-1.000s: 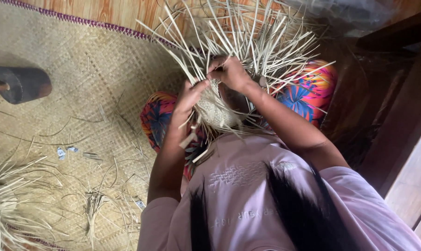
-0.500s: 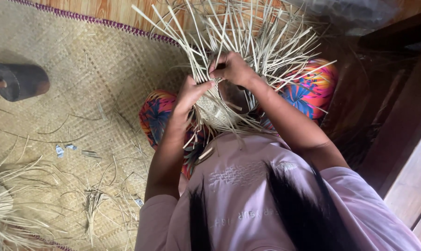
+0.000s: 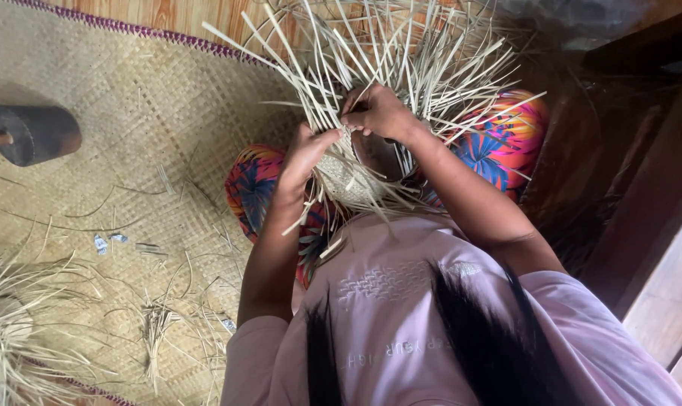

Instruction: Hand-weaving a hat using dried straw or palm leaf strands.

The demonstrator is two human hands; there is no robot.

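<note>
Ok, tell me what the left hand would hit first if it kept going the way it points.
The left hand points up and away, into the loose straw strips fanning out of the woven piece. It would probably meet those strips first, though depth is hard to judge.

I see no packages, labels, signs or screens around me. The nearest thing to one is a few small pale scraps lying on the woven mat to my left; they may be paper bits, too small to tell.
</note>
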